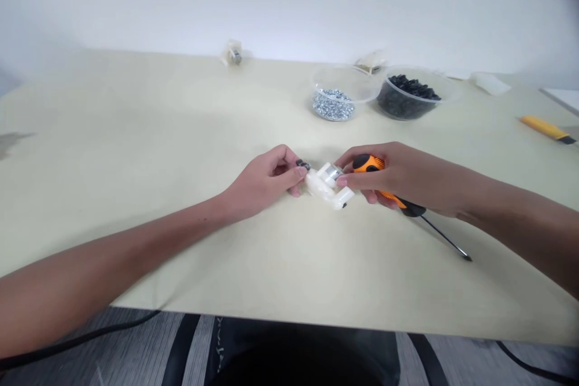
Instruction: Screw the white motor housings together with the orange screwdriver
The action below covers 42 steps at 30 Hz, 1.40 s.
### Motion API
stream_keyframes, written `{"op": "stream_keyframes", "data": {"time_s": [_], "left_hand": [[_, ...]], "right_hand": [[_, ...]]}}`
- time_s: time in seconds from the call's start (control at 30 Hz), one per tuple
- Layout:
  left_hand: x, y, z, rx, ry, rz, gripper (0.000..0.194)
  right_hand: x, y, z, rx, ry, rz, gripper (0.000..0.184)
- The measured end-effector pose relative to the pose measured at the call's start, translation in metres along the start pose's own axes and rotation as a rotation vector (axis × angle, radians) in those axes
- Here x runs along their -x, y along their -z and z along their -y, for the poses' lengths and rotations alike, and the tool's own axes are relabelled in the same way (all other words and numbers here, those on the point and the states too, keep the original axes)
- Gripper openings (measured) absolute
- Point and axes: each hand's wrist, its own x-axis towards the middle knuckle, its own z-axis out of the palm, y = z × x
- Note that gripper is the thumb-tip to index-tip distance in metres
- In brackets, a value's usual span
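A white plastic assembly (326, 186) with a metal cylinder set in it is being held mid-counter (136, 132), between both hands, with the work judged to be at the fitting stage. It is pinched by the fingers (294, 172) of the left hand (260, 184), clamped together on its near end, beside a small dark piece (303, 164) at 11 o'clock. A screwdriver (368, 163) with an orange-and-black handle is gripped in the right hand (402, 178), its fingers closed around the handle and their tips brought up against the assembly. Its shaft is aimed at 4 o'clock, away from the work, so reversal of the tool appears to be called for before any driving. Bowls of silver screws (333, 105) and black parts (404, 98) are set at 1 o'clock.
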Motion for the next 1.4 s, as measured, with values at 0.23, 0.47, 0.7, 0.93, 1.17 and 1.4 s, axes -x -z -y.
{"op": "stream_keyframes", "data": {"time_s": [0.23, 0.47, 0.7, 0.93, 1.17, 1.4], "left_hand": [[0.004, -0.002, -0.005, -0.059, 0.011, -0.009, 0.014], [0.003, -0.004, -0.005, -0.108, -0.032, -0.048, 0.030], [0.001, -0.003, -0.003, -0.129, -0.047, -0.040, 0.025], [0.004, -0.001, -0.006, -0.214, -0.147, -0.042, 0.019], [0.001, 0.007, -0.009, -0.471, -0.211, -0.015, 0.023], [-0.001, 0.007, -0.004, -0.505, -0.276, -0.082, 0.020]], "right_hand": [[0.001, -0.003, -0.006, 0.048, 0.034, -0.071, 0.041], [0.001, -0.004, -0.007, 0.062, 0.026, -0.086, 0.040], [0.002, -0.004, -0.005, 0.073, 0.015, -0.078, 0.039], [0.002, -0.004, -0.004, 0.103, 0.007, -0.084, 0.039], [0.005, -0.002, -0.008, 0.088, 0.038, -0.098, 0.036], [0.005, -0.002, -0.012, 0.091, 0.030, -0.100, 0.039]]}}
